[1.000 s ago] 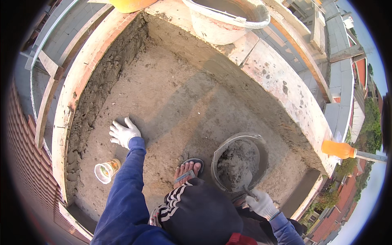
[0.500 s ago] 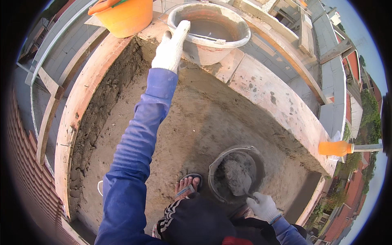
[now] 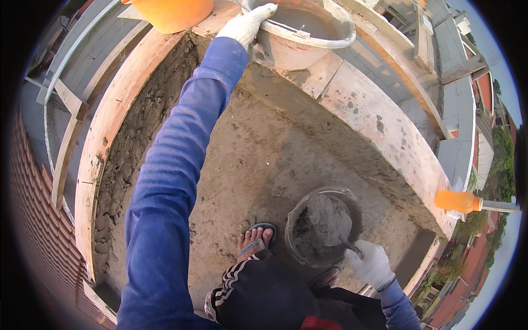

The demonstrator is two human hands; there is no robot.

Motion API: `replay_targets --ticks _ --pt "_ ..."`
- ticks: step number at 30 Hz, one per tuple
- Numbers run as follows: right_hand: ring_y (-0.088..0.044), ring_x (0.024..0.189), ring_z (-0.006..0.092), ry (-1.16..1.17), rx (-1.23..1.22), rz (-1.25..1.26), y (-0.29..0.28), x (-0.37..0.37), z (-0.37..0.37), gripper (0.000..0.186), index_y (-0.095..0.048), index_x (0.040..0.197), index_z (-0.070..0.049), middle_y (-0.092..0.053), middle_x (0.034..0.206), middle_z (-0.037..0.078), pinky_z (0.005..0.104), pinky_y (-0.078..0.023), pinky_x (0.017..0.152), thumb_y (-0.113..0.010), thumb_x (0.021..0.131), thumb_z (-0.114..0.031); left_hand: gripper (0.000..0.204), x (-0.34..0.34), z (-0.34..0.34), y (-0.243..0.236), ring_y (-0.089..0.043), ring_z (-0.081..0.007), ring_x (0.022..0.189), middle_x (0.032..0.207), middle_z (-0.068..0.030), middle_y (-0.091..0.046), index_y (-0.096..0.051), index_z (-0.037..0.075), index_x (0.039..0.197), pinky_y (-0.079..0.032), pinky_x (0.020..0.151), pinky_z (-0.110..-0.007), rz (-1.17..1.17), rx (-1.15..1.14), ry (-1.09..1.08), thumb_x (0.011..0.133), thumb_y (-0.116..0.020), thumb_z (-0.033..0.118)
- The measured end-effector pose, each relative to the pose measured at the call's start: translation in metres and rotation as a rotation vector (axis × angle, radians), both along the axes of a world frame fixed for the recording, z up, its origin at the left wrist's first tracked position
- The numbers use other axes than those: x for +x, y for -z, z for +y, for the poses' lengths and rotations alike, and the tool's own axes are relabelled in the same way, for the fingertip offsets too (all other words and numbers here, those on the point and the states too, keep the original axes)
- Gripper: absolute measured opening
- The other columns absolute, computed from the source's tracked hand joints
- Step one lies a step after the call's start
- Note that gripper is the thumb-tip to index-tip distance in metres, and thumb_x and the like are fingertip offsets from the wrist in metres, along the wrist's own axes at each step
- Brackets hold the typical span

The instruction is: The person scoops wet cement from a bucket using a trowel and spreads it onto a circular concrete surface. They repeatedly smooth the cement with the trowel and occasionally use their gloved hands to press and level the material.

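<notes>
- A white-gloved left hand (image 3: pixel 246 25) reaches to 12 o'clock, its fingers over the near rim of a pale, stained bucket (image 3: pixel 297 56) of greyish liquid; whether that grip is closed cannot be told.
- The right hand (image 3: pixel 369 265), also gloved in white, works at between 4 and 5 o'clock, its grip wrapped around the handle of a trowel (image 3: pixel 345 241).
- The trowel's blade end lies at 4 o'clock, among grey mortar (image 3: pixel 331 217) inside a round tub (image 3: pixel 289 231) resting on the rough floor (image 3: pixel 236 165).
- A blue sleeve (image 3: pixel 168 176) runs from 7 o'clock up to the left glove.
- A sandalled foot (image 3: pixel 256 237) stands on the floor at 6 o'clock, left of the tub.
- An orange bucket (image 3: pixel 173 14), cut by the frame, sits at 11 o'clock, beside the pale one.
- An orange bottle (image 3: pixel 457 202) lies at 3 o'clock, near the end of a pale, spattered ledge (image 3: pixel 379 118).
- Red roof tiles (image 3: pixel 44 220) slope away at between 8 and 9 o'clock.
</notes>
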State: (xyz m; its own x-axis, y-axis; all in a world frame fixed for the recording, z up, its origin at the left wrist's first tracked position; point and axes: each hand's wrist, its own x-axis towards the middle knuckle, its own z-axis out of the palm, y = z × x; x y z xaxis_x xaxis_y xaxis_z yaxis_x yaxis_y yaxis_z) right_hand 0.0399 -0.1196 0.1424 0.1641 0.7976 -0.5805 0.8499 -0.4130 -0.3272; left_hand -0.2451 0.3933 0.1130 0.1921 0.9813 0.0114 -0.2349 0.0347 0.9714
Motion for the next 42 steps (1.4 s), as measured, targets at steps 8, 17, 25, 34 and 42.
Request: replay_targets --ticks 8,17,25,34,42 --pt "-0.077 0.081 0.0404 -0.415 0.276 -0.158 -0.004 -0.044 0.113 0.029 -0.072 0.099 -0.008 -0.074 0.085 0.015 0.0492 -0.061 0.069 -0.081 0.099 -0.035 0.093 -0.108 -0.1 0.067 -0.043 -0.0382 0.165 0.18 -0.0257 -0.04 -0.038 0.0 0.176 -0.043 0.13 -0.053 0.111 0.16 -0.557 0.107 -0.081 0.046" --pt "-0.078 0.078 0.0244 -0.63 -0.258 0.505 -0.005 -0.136 0.266 0.04 -0.076 0.115 -0.003 -0.074 0.088 0.011 0.0403 -0.062 0.067 -0.07 0.111 -0.042 0.091 -0.229 -0.306 0.296 -0.029 -0.042 0.172 0.181 -0.0216 -0.042 -0.042 0.005 0.175 -0.009 0.142 -0.062 1.666 -0.468 -0.624 0.108 -0.067 0.061" --pt "-0.067 0.068 0.012 -0.104 -0.098 0.299 0.033 -0.124 0.346 0.037 -0.065 0.098 -0.002 -0.064 0.079 0.003 0.0306 -0.055 0.055 -0.064 0.114 -0.035 0.086 -0.222 -0.301 0.29 -0.024 -0.0399 0.174 0.182 -0.022 -0.039 -0.041 0.004 0.176 -0.005 0.143 -0.058 1.723 -0.413 -0.578 0.112 -0.058 0.06" --pt "-0.074 0.082 0.0161 0.137 -0.235 0.62 0.124 -0.145 0.309 0.048 -0.062 0.131 0.003 -0.072 0.096 0.011 0.0359 -0.064 0.07 -0.066 0.115 -0.042 0.087 -0.22 -0.304 0.297 -0.03 -0.0444 0.171 0.179 -0.0239 -0.044 -0.045 0.002 0.173 -0.007 0.142 -0.064 1.722 -0.367 -0.589 0.109 -0.063 0.058" --pt "-0.074 0.123 0.0463 -0.077 0.064 -0.064 0.24 -0.184 0.364 0.056 -0.062 0.149 -0.004 -0.081 0.126 0.022 0.056 -0.06 0.103 -0.061 0.114 -0.047 0.087 -0.216 -0.299 0.283 -0.023 -0.0413 0.174 0.182 -0.0227 -0.038 -0.04 0.003 0.176 -0.004 0.143 -0.06 1.702 -0.461 -0.513 0.113 -0.057 0.061"
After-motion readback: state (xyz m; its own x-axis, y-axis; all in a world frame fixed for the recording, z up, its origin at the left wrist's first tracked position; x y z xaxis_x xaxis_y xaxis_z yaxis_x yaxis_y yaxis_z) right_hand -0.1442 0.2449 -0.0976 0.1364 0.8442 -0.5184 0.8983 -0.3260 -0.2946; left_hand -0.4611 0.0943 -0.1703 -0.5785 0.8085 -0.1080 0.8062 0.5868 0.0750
